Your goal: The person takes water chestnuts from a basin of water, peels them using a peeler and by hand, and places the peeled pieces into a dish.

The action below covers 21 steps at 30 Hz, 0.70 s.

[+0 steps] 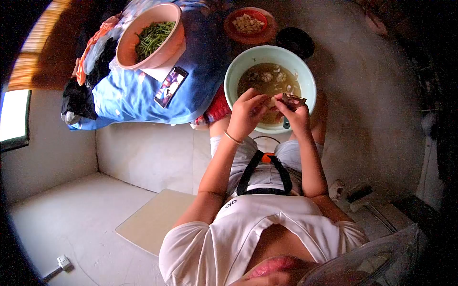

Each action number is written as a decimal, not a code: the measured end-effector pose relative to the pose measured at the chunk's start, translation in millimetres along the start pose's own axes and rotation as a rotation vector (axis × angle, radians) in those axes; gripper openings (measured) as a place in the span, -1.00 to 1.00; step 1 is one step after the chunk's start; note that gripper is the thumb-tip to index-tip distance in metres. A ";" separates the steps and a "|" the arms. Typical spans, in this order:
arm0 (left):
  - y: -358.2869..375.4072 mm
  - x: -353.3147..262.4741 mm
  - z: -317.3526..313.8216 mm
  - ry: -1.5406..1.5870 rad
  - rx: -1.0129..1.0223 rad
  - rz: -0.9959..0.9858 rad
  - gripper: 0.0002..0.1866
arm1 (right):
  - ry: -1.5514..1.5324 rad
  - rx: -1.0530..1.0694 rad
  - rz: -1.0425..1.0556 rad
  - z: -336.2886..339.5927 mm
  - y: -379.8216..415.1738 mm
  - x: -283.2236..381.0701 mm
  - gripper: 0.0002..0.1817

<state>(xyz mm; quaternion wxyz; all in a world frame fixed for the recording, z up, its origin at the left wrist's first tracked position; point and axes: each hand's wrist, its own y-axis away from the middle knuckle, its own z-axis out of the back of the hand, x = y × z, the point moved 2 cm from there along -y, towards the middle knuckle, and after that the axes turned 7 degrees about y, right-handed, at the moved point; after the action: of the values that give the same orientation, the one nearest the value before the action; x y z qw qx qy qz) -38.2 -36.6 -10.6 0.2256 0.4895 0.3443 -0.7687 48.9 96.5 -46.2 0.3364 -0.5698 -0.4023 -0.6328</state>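
A pale green basin [230, 90] of cloudy water stands between the knees, with whole garlic bulbs [281, 76] and loose skins in it. Above its near side my two hands meet. My left hand [249, 112] is closed, thumb and finger pinching a small pale piece that looks like a garlic clove [272, 101]. My right hand [299, 117] is wrapped around what looks like a small knife [293, 99]; its dark, shiny blade points up and a dark green handle end shows below the hand. Fingers partly hide both things.
At left, a blue-covered surface [138, 97] carries a pink bowl [125, 47] of green beans, a phone [171, 86] and plastic bags [78, 97]. Beyond the basin are a red bowl [232, 24] of peeled garlic cloves and a black bowl [295, 43].
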 end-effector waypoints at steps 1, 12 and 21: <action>-0.3 -0.4 -1.1 -0.001 0.001 -0.001 -0.79 | 0.003 -0.012 0.012 0.3 0.0 -1.2 -0.79; 0.7 -13.1 -8.0 -0.356 -0.092 -0.200 -0.78 | -0.260 -0.029 -0.073 -8.2 1.4 -6.0 -0.78; 1.5 -12.8 -12.3 -0.385 -0.080 -0.185 -0.76 | -0.192 -0.104 -0.043 -5.9 -1.4 -18.5 -0.78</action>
<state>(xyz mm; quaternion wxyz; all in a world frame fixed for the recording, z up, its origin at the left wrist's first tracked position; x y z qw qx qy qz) -24.5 -28.2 -3.0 0.2349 0.2907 0.3685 -0.8512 47.4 91.3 -64.9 0.2524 -0.6356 -0.4113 -0.6026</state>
